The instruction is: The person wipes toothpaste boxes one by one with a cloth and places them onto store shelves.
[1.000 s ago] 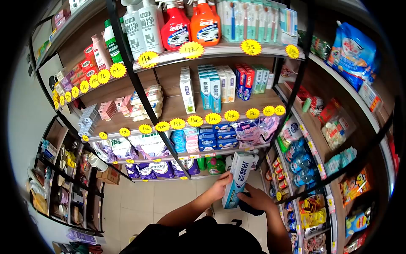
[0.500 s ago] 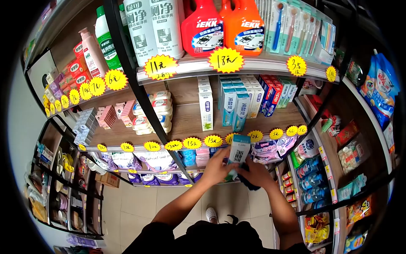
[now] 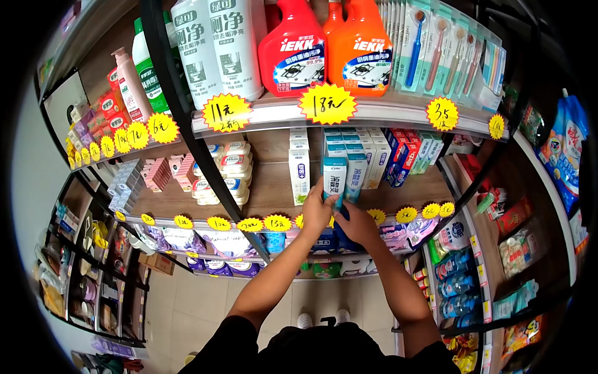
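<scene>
Evidently, the shelf [image 3: 268, 181] carries rows of boxes [image 3: 357, 169], and the blue-white box [image 3: 334, 176] is at the front of one, not yet released. It lies at my twelve o'clock, my left hand [image 3: 316, 212] gripping its lower end; my right hand [image 3: 360, 225] is close by at its five o'clock, grip unclear.

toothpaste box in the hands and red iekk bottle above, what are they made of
Toothpaste box: likely printed cardboard, smooth, by its flat faces and crisp edges; coating unclear. Red iEKK bottle: probably smooth moulded plastic, by its rounded shoulders.
</scene>
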`<move>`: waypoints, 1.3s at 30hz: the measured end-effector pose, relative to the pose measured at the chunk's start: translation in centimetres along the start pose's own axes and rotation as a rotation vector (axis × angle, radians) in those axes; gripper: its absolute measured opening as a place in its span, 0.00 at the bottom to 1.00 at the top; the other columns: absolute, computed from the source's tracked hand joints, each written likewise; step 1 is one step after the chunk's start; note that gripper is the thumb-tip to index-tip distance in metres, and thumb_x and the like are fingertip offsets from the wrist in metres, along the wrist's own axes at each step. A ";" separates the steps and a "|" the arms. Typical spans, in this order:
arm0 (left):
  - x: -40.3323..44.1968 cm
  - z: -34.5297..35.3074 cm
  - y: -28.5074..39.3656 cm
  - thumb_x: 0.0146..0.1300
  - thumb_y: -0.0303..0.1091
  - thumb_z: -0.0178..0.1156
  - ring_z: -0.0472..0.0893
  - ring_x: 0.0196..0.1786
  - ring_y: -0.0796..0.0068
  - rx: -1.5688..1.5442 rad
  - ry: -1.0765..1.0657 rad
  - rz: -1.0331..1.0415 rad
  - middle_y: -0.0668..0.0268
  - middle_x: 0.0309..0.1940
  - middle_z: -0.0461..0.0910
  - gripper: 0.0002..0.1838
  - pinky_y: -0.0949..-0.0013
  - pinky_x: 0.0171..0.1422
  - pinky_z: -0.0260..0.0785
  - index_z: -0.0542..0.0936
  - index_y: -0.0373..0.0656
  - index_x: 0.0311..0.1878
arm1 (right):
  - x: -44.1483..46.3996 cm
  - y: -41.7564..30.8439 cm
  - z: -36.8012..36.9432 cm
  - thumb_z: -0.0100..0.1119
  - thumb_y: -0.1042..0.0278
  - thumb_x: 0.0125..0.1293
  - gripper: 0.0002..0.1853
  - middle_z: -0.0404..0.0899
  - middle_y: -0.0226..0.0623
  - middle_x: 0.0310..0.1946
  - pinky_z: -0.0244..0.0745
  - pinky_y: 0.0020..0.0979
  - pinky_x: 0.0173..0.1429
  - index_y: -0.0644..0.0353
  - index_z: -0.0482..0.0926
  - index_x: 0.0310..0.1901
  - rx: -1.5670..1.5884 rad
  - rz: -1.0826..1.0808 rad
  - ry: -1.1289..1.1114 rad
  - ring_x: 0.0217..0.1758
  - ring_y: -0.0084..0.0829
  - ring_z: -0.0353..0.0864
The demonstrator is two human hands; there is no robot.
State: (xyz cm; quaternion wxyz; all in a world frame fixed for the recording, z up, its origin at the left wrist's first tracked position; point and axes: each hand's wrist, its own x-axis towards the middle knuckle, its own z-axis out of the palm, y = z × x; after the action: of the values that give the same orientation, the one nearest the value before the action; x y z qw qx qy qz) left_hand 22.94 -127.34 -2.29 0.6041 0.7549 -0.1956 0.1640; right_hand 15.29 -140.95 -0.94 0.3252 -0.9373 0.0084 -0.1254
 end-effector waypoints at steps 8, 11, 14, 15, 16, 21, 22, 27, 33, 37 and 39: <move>1.2 2.4 0.4 0.60 0.20 0.67 0.85 0.54 0.58 0.119 0.069 -0.103 0.49 0.51 0.85 0.29 0.64 0.59 0.74 0.76 0.40 0.67 | 2.3 1.8 0.3 0.59 0.44 0.67 0.39 0.85 0.60 0.41 0.80 0.53 0.52 0.68 0.69 0.70 -0.055 -0.008 -0.149 0.46 0.58 0.86; 1.5 3.0 -0.3 0.60 0.20 0.67 0.85 0.54 0.58 0.128 0.110 -0.092 0.49 0.50 0.85 0.29 0.64 0.59 0.74 0.76 0.39 0.66 | 2.7 2.2 -0.3 0.59 0.44 0.67 0.40 0.86 0.59 0.42 0.80 0.52 0.54 0.70 0.67 0.70 -0.071 -0.015 -0.191 0.48 0.57 0.86; 1.4 3.2 -0.8 0.60 0.20 0.67 0.85 0.54 0.58 0.134 0.096 -0.160 0.49 0.51 0.85 0.28 0.63 0.59 0.74 0.76 0.39 0.66 | 2.6 3.0 -0.4 0.59 0.44 0.67 0.36 0.86 0.58 0.43 0.80 0.51 0.54 0.66 0.73 0.67 -0.032 -0.046 -0.166 0.49 0.57 0.85; 1.5 3.3 -1.3 0.61 0.19 0.67 0.85 0.54 0.58 0.150 0.090 -0.160 0.49 0.51 0.84 0.28 0.63 0.58 0.74 0.77 0.39 0.65 | 2.6 3.1 -0.9 0.59 0.43 0.67 0.33 0.86 0.57 0.43 0.80 0.50 0.54 0.63 0.77 0.64 0.022 -0.025 -0.162 0.49 0.57 0.85; 1.6 3.4 -1.8 0.61 0.19 0.66 0.85 0.54 0.58 0.166 0.084 -0.161 0.49 0.51 0.84 0.27 0.63 0.58 0.74 0.77 0.40 0.65 | 2.6 3.2 -1.5 0.60 0.43 0.67 0.30 0.86 0.56 0.43 0.80 0.50 0.54 0.60 0.80 0.61 0.075 -0.004 -0.158 0.49 0.57 0.85; 1.7 4.0 -3.7 0.61 0.18 0.65 0.84 0.53 0.57 0.118 0.107 -0.145 0.50 0.50 0.84 0.25 0.63 0.59 0.74 0.78 0.39 0.63 | 3.2 4.9 -3.0 0.61 0.43 0.67 0.27 0.86 0.55 0.43 0.78 0.45 0.55 0.60 0.83 0.53 0.098 0.138 -0.141 0.49 0.54 0.86; 1.8 4.1 -4.3 0.60 0.22 0.68 0.83 0.51 0.52 0.146 0.093 -0.110 0.48 0.49 0.83 0.31 0.59 0.56 0.74 0.73 0.41 0.69 | 3.5 5.5 -2.9 0.60 0.41 0.67 0.29 0.86 0.54 0.46 0.78 0.46 0.57 0.59 0.82 0.56 0.091 0.158 -0.115 0.51 0.54 0.85; 1.8 4.1 -4.7 0.60 0.29 0.71 0.82 0.49 0.48 0.272 0.072 -0.013 0.47 0.49 0.81 0.39 0.56 0.53 0.74 0.68 0.39 0.75 | 4.3 5.8 -2.9 0.61 0.41 0.66 0.34 0.84 0.56 0.53 0.76 0.47 0.61 0.60 0.76 0.63 0.086 0.155 -0.096 0.57 0.56 0.83; 1.6 4.3 -4.6 0.62 0.32 0.70 0.80 0.51 0.48 0.296 0.054 -0.022 0.47 0.52 0.79 0.41 0.58 0.55 0.73 0.64 0.37 0.76 | 4.9 5.7 -2.7 0.58 0.41 0.68 0.32 0.84 0.52 0.55 0.76 0.50 0.61 0.55 0.74 0.66 0.056 0.146 -0.159 0.57 0.56 0.83; 1.5 4.3 -4.2 0.63 0.32 0.70 0.79 0.55 0.45 0.308 0.034 -0.021 0.45 0.56 0.77 0.43 0.57 0.59 0.72 0.61 0.36 0.78 | 4.9 5.9 -2.7 0.58 0.41 0.68 0.32 0.85 0.52 0.52 0.77 0.51 0.59 0.55 0.73 0.66 0.046 0.121 -0.163 0.55 0.57 0.83; 1.5 4.2 -3.6 0.63 0.32 0.70 0.78 0.57 0.45 0.304 0.036 -0.021 0.44 0.57 0.76 0.43 0.58 0.61 0.72 0.60 0.35 0.78 | 5.0 6.2 -2.6 0.58 0.41 0.68 0.31 0.85 0.53 0.50 0.78 0.52 0.57 0.54 0.74 0.65 0.051 0.099 -0.145 0.52 0.58 0.84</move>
State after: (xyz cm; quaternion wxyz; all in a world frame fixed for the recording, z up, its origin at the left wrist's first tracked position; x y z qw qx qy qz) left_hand 26.10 -130.92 -5.54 0.4881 0.8364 -0.1498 0.1992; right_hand 19.89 -147.88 -1.66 0.3545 -0.9337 0.0281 -0.0413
